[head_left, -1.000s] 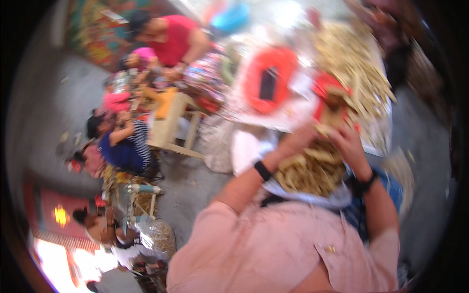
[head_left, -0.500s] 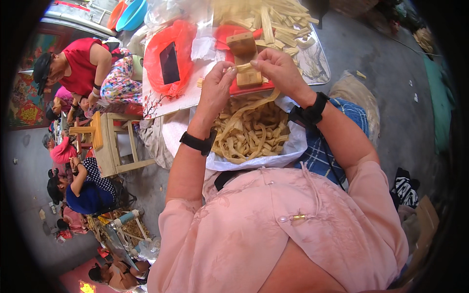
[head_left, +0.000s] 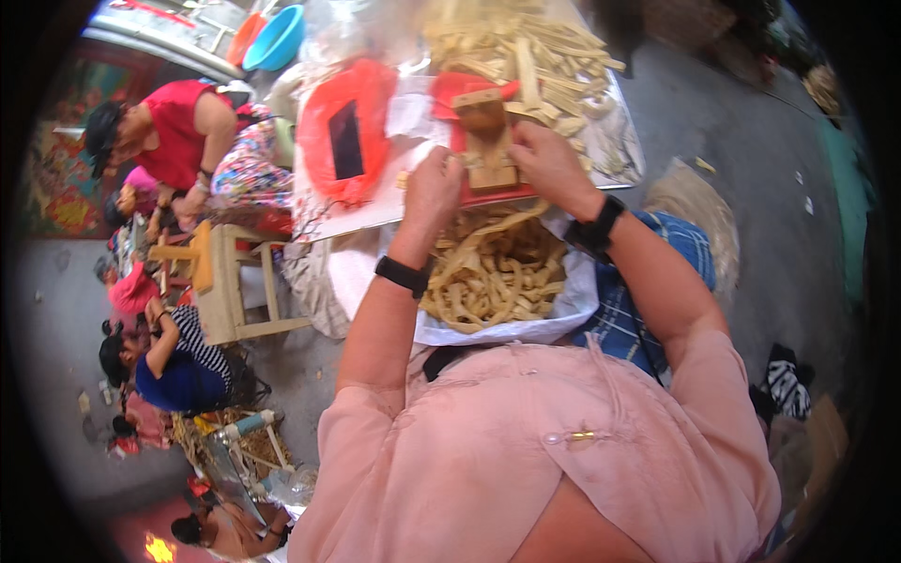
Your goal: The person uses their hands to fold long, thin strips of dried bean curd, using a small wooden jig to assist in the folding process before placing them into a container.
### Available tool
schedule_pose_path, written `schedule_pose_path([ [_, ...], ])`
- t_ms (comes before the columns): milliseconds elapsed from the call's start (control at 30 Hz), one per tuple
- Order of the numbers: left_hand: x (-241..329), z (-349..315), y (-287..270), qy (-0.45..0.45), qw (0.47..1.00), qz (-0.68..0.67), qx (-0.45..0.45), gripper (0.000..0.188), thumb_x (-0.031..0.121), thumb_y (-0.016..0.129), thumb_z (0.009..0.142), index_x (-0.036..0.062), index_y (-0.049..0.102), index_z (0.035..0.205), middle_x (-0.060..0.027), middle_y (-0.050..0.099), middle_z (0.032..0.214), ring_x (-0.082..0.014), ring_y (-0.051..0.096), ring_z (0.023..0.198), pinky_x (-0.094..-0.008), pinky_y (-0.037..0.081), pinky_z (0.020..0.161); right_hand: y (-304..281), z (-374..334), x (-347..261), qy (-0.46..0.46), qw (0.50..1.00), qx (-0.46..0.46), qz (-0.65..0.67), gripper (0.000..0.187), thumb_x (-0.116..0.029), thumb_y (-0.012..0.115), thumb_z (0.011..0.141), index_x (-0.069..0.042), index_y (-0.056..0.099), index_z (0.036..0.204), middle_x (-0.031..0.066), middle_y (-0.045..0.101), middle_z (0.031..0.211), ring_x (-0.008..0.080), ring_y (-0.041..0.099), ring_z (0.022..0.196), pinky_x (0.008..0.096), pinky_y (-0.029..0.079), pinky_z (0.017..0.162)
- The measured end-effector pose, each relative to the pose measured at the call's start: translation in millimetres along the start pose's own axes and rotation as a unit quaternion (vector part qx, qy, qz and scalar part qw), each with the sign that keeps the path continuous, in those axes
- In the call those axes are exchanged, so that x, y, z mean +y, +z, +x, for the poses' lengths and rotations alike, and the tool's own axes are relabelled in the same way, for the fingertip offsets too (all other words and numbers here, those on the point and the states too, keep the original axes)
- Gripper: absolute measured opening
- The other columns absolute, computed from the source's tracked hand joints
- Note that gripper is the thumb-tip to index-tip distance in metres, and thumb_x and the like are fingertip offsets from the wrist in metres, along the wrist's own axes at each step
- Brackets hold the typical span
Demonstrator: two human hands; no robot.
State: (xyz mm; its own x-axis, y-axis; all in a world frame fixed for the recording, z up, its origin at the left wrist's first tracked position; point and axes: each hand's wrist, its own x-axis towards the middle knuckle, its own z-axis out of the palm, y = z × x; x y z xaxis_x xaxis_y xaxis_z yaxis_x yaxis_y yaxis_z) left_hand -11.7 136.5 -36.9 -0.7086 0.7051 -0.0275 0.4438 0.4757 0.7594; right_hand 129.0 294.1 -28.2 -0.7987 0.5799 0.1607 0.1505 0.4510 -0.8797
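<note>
A small wooden block tool (head_left: 483, 122) with an upright back piece stands on a red surface at the near edge of the table. My left hand (head_left: 435, 188) is closed at its left side, its thumb and fingers pressed together on a thin pale strip. On the other side my right hand (head_left: 552, 164) is closed too, fingertips against the block where the strip runs across. The strip between them is small and blurred. Below, a long pale yellow band (head_left: 497, 225) hangs down into a heap of similar bands (head_left: 497, 286) in a white cloth-lined container (head_left: 554, 324).
Many flat pale pieces (head_left: 544, 56) cover the table's far side. A dark phone (head_left: 345, 141) lies on a red plastic bag (head_left: 324, 103) to the left. Beyond stand a wooden stool (head_left: 225, 281) and several seated people. A blue checked cloth (head_left: 671, 244) is at my right.
My view has shifted, so the table sits lower and farther right. Both hands have turned more into fists and drawn in beside the block; the strip is less visible between them.
</note>
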Motion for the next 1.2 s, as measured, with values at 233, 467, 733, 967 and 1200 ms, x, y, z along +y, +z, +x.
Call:
schedule_pose_path([
  [233, 38.6, -61.5, -2.7, 0.043, 0.996, -0.082, -0.014, 0.024, 0.026, 0.057, 0.092, 0.004, 0.065, 0.099, -0.0109, 0.064, 0.087, -0.0245, 0.059, 0.084, -0.0364, 0.046, 0.075, -17.7, -31.6, -41.4, -0.222, 0.971, 0.033, -0.087, 0.009, -0.017, 0.063, 0.085, -0.008, 0.063, 0.09, 0.0103, 0.063, 0.08, 0.0319, 0.059, 0.079, 0.0405, 0.048, 0.07],
  [467, 63.1, -102.8, -3.5, -0.173, 0.783, -0.551, -0.23, 0.051, 0.054, 0.036, 0.1, 0.0108, 0.061, 0.109, -0.0027, 0.067, 0.096, -0.0138, 0.064, 0.086, -0.0291, 0.051, 0.075, -9.9, -70.1, -72.1, -0.418, 0.906, -0.005, -0.06, 0.018, -0.007, 0.066, 0.077, -0.009, 0.066, 0.094, 0.0056, 0.065, 0.091, 0.0294, 0.06, 0.089, 0.0395, 0.05, 0.077],
  [733, 65.9, -99.9, -6.0, -0.185, 0.707, -0.668, -0.138, 0.024, 0.026, 0.05, 0.1, 0.0051, 0.06, 0.104, -0.0029, 0.064, 0.093, -0.0127, 0.062, 0.082, -0.0296, 0.053, 0.073, -10.3, -75.3, -82.8, -0.426, 0.895, -0.106, 0.081, 0.017, 0.002, 0.064, 0.084, -0.001, 0.061, 0.1, 0.0121, 0.063, 0.093, 0.034, 0.061, 0.093, 0.0391, 0.05, 0.082],
  [967, 56.1, -96.9, -0.6, -0.061, 0.847, -0.461, -0.256, 0.014, 0.009, 0.048, 0.091, 0.009, 0.062, 0.091, 0.0046, 0.053, 0.076, -0.0078, 0.05, 0.065, -0.0221, 0.044, 0.061, -12.0, -80.4, -75.5, -0.191, 0.949, -0.109, 0.225, 0.016, -0.011, 0.048, 0.1, -0.001, 0.06, 0.105, 0.0116, 0.065, 0.098, 0.0196, 0.063, 0.088, 0.0313, 0.049, 0.08],
  [1200, 85.8, -112.6, -19.7, 0.26, 0.953, 0.028, 0.156, 0.024, -0.002, 0.052, 0.084, 0.0015, 0.06, 0.106, -0.0148, 0.059, 0.092, -0.03, 0.06, 0.088, -0.0383, 0.049, 0.078, -5.1, -70.0, -70.9, -0.108, 0.96, -0.072, 0.246, 0.018, -0.018, 0.048, 0.101, -0.004, 0.056, 0.093, -0.0002, 0.054, 0.07, 0.0082, 0.051, 0.06, 0.0214, 0.041, 0.053],
])
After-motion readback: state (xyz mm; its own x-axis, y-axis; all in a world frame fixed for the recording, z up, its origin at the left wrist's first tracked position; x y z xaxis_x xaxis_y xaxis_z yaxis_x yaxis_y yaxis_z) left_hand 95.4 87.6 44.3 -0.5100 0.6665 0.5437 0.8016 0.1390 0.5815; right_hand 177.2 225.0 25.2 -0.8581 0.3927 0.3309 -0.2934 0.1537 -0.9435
